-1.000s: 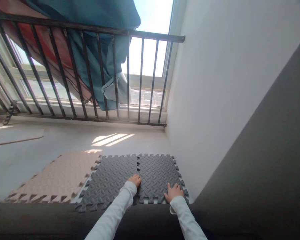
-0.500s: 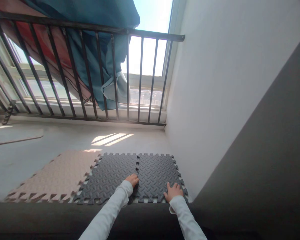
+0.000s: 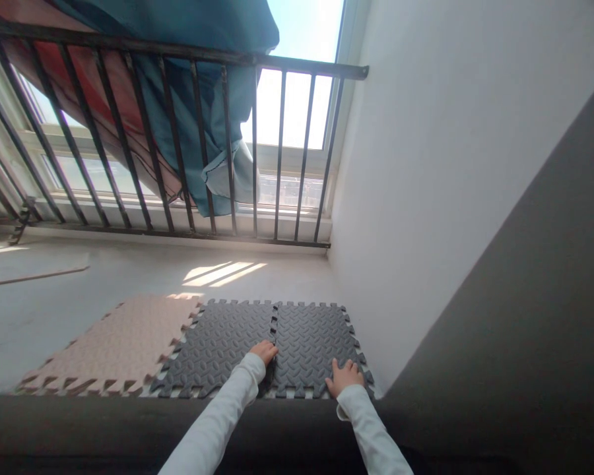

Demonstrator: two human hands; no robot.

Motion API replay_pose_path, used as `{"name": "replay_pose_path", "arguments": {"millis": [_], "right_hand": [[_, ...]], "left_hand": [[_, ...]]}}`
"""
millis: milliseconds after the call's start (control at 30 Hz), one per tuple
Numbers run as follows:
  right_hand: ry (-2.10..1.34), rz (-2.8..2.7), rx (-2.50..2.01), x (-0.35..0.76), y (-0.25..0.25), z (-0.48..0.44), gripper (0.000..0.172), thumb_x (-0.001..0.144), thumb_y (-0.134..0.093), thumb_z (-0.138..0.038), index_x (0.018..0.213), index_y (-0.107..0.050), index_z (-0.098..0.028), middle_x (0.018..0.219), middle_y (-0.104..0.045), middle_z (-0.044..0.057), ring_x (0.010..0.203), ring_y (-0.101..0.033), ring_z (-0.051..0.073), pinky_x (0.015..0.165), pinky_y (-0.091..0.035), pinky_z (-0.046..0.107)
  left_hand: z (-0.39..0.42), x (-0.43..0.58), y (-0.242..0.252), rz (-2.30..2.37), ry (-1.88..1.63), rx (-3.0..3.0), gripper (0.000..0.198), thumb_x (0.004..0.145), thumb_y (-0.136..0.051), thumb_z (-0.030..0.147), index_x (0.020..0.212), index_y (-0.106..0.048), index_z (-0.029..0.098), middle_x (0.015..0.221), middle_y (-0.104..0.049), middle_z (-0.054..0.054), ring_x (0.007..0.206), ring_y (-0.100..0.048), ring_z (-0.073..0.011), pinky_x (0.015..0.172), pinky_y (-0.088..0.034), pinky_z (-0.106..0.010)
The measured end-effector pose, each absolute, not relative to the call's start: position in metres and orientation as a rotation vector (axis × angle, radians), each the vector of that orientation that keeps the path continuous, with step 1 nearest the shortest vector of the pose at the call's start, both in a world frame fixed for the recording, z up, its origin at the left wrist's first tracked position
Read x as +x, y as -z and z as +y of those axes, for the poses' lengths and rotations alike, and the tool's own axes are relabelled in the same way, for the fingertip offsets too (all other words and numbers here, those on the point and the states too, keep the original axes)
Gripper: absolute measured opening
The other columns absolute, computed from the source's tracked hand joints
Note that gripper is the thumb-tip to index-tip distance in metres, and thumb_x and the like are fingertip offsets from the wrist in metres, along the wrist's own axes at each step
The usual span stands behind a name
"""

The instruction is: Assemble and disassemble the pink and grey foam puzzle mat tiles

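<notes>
Two dark grey interlocking foam tiles lie side by side on the pale floor. My left hand (image 3: 264,351) rests on the seam between the left grey tile (image 3: 218,343) and the right grey tile (image 3: 309,340), fingers curled down on the toothed edges. My right hand (image 3: 345,377) lies flat with fingers spread on the near right corner of the right tile, beside the white wall. Both arms wear white sleeves. A beige foam tile (image 3: 123,343) lies left of the grey ones, its teeth meeting the left grey tile.
A black metal railing (image 3: 178,145) runs along the window at the back, with teal and red cloth (image 3: 198,99) hung over it. The white wall (image 3: 450,165) stands close on the right. A dark ledge (image 3: 103,429) crosses the bottom of the view. Bare floor stretches left.
The left grey tile has slid right and its seam with the right tile has narrowed. My left hand stays on the seam. My right hand has barely moved.
</notes>
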State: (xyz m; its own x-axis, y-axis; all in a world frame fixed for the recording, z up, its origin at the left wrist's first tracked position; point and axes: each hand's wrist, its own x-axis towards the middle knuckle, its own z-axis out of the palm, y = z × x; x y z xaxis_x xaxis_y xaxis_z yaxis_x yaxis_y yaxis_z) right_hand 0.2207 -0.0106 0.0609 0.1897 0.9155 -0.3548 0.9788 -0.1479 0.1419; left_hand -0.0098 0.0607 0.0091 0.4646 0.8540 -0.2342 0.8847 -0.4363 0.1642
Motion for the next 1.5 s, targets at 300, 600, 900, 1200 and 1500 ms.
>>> {"name": "replay_pose_path", "arguments": {"millis": [300, 600, 900, 1200, 1500], "right_hand": [[0.268, 1.768, 2.129, 0.219, -0.063, -0.01, 0.058, 0.079, -0.046, -0.043, 0.131, -0.035, -0.02, 0.131, -0.036, 0.024, 0.118, -0.036, 0.035, 0.087, -0.032, 0.048], [0.275, 1.761, 2.137, 0.219, -0.059, -0.01, 0.059, 0.079, -0.046, -0.044, 0.131, -0.034, -0.019, 0.132, -0.035, 0.025, 0.12, -0.033, 0.036, 0.088, -0.03, 0.049], [0.229, 1.78, 2.153, 0.219, -0.057, -0.011, 0.058, 0.078, -0.047, -0.043, 0.13, -0.037, -0.02, 0.129, -0.037, 0.026, 0.117, -0.037, 0.035, 0.086, -0.032, 0.047], [0.248, 1.764, 2.143, 0.216, -0.062, -0.01, 0.058, 0.078, -0.046, -0.042, 0.13, -0.037, -0.017, 0.129, -0.038, 0.026, 0.117, -0.037, 0.036, 0.086, -0.031, 0.05], [0.219, 1.736, 2.106, 0.214, -0.061, -0.005, 0.059, 0.078, -0.046, -0.043, 0.129, -0.039, -0.016, 0.122, -0.045, 0.025, 0.111, -0.044, 0.035, 0.082, -0.035, 0.049]], "left_hand": [[0.056, -0.01, -0.013, 1.518, 0.176, 2.406, 0.034, 0.076, -0.036, 0.001, 0.101, -0.056, 0.016, 0.107, -0.058, -0.011, 0.108, -0.046, -0.0174, 0.094, -0.036, -0.029], [0.058, -0.01, -0.022, 1.547, 0.163, 2.31, 0.029, 0.072, -0.043, 0.003, 0.093, -0.058, 0.016, 0.112, -0.056, -0.008, 0.11, -0.044, -0.0167, 0.093, -0.035, -0.026], [0.062, -0.013, -0.019, 1.618, 0.05, 2.247, 0.028, 0.065, -0.054, 0.007, 0.091, -0.059, 0.015, 0.114, -0.053, -0.007, 0.108, -0.046, -0.0181, 0.093, -0.035, -0.027], [0.053, -0.045, 0.009, 1.576, -0.083, 2.297, 0.051, 0.057, -0.069, 0.029, 0.107, -0.059, 0.021, 0.125, -0.047, -0.01, 0.117, -0.041, -0.0269, 0.101, -0.031, -0.038], [0.042, -0.048, 0.012, 1.638, 0.022, 2.278, 0.068, 0.057, -0.068, 0.042, 0.12, -0.048, 0.029, 0.136, -0.037, -0.008, 0.124, -0.033, -0.0252, 0.104, -0.025, -0.037]]}}
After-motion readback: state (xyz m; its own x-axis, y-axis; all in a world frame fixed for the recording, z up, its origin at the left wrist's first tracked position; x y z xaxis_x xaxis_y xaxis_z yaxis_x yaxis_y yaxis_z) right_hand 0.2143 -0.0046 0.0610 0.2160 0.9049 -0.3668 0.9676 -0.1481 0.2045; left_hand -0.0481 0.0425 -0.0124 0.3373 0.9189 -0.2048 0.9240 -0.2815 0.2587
